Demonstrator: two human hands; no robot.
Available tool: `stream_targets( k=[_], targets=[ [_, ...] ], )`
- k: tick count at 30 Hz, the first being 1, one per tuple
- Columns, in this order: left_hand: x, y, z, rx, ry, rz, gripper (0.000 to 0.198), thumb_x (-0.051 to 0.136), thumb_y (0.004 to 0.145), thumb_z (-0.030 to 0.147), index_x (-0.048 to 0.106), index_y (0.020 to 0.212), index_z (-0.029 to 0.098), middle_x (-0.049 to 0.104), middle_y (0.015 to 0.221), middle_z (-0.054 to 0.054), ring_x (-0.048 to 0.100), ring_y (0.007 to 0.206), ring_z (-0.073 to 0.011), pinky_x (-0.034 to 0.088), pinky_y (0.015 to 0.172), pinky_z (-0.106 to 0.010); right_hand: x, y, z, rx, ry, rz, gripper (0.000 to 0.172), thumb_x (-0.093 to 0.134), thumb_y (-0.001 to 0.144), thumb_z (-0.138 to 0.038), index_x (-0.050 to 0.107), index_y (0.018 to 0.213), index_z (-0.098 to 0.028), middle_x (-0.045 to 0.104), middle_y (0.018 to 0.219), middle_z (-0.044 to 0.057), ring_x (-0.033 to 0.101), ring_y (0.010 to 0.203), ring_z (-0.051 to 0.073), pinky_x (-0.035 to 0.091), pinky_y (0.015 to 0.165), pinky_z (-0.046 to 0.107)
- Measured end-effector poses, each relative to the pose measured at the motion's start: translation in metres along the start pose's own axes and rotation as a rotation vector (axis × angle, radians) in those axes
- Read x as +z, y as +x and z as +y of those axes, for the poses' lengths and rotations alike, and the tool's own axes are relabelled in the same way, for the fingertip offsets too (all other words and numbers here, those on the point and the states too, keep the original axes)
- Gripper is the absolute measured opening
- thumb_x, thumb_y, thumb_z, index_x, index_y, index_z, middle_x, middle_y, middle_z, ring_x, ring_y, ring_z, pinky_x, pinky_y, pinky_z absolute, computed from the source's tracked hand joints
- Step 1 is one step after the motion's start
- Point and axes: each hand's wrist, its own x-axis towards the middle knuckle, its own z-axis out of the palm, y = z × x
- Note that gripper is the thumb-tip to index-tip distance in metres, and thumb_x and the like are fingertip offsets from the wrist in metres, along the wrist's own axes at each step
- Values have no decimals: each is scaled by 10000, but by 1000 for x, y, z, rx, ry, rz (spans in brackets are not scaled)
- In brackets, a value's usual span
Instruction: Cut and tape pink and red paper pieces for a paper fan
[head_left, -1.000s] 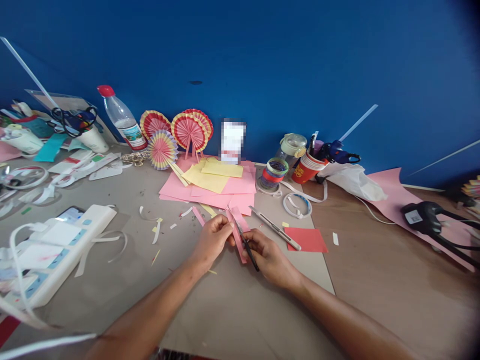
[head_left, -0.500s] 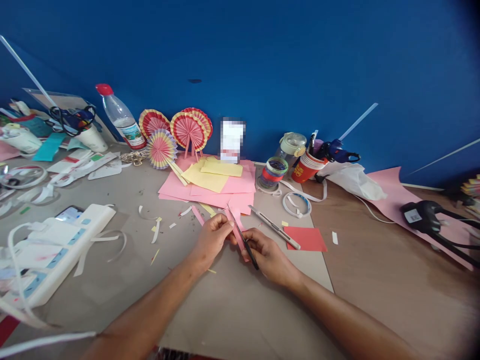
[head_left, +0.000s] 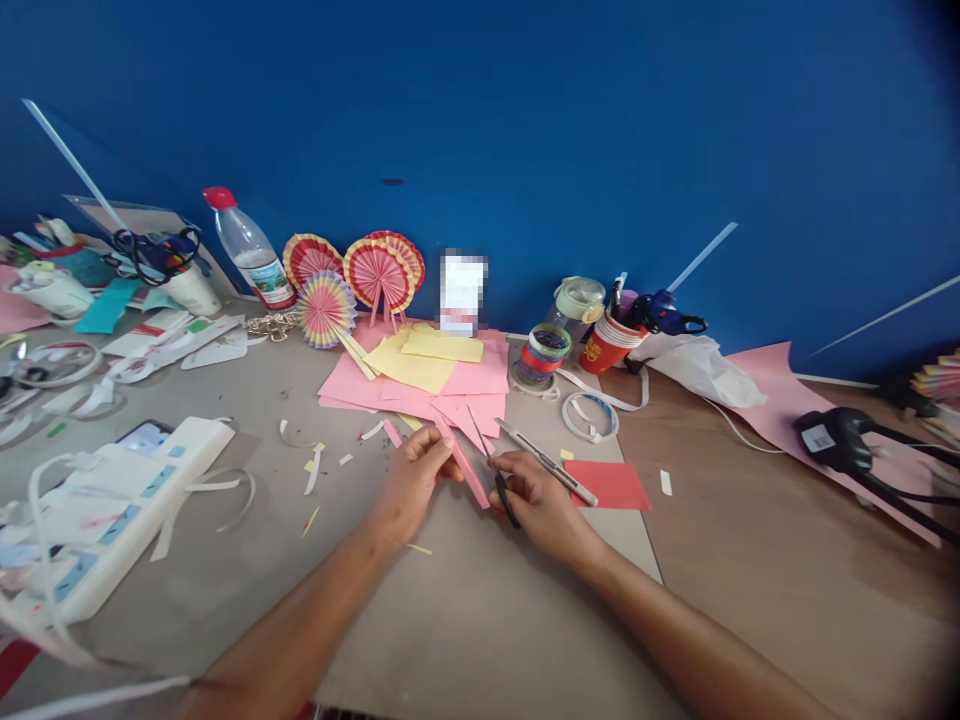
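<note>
Between the thumb and fingers of my left hand is a narrow pink paper strip, slanting down to the right. My right hand is closed round the black handles of a pair of scissors, whose blades point away from me, just right of the strip. Pink paper sheets lie beyond both hands with yellow paper pieces on top. Right of the scissors is a grey utility knife, its end resting over a red paper piece.
Pleated paper fans and a bottle stand against the blue partition. Tape rolls and a red cup of tools are at the back right. A white power strip lies left, with paper scraps nearby.
The scissors have come away from the pink strip and now sit apart on its right. My right hand has shifted slightly right, and the left hand still holds the strip.
</note>
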Motion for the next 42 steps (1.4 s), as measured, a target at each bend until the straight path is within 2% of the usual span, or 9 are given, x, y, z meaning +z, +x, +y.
stream_targets(
  k=[6,10,15,18,23,27,30,33,42],
  targets=[
    [-7,6,2,17,41,99,279,663,686,411,496,694,187,544,551,48,530,489,-86,262,397,-165,-7,-1,-10,-82,-139,-19,260,575,777,-200,611,1034,-211,517,1002,59,498,670,136,434,610,297],
    [-9,9,-1,64,36,107,279,656,699,413,487,686,191,536,553,59,545,499,-90,380,478,-183,-7,-7,-25,-154,-211,-95,184,601,755,-180,618,935,-213,515,898,30,493,718,152,414,642,289],
    [-11,10,-3,98,10,104,319,647,720,458,454,675,208,529,544,70,552,477,-101,425,507,-209,-5,-11,-31,-190,-229,-150,258,596,705,-122,623,942,-220,541,950,49,508,802,184,419,701,314],
    [-11,9,-4,88,-13,95,313,622,756,474,435,706,227,524,549,83,567,444,-112,431,486,-223,-4,-12,-29,-208,-228,-140,296,589,686,-103,615,951,-232,537,942,44,503,792,186,420,694,316],
    [-12,6,-4,58,-112,66,281,611,791,459,444,769,234,590,598,74,644,514,-131,484,539,-242,-5,-9,-20,-191,-136,-88,210,572,748,-140,603,943,-212,515,930,30,481,712,141,407,621,273],
    [-13,6,-1,32,-202,46,332,703,719,427,458,769,210,638,634,55,691,614,-150,542,656,-283,-5,-5,-14,-154,-31,-78,149,573,776,-175,585,922,-207,479,896,11,449,653,111,382,574,246],
    [-15,7,0,-37,-246,-2,378,794,630,375,504,769,176,697,709,-9,711,715,-173,558,745,-305,-5,-3,-12,-140,4,-89,151,565,778,-178,578,927,-205,460,890,5,435,645,106,373,565,241],
    [-15,7,1,-67,-230,-17,420,818,613,413,523,776,162,701,693,-23,709,676,-171,566,693,-281,-8,-2,-11,-166,-40,-91,200,564,768,-158,583,960,-207,474,913,13,448,674,117,386,592,251],
    [-18,10,3,1,-224,63,431,813,616,457,524,755,169,693,692,1,699,618,-166,583,633,-275,-18,-3,-24,-291,-290,-141,363,551,672,-62,580,1012,-185,521,984,62,520,843,186,440,726,320]
  ],
)
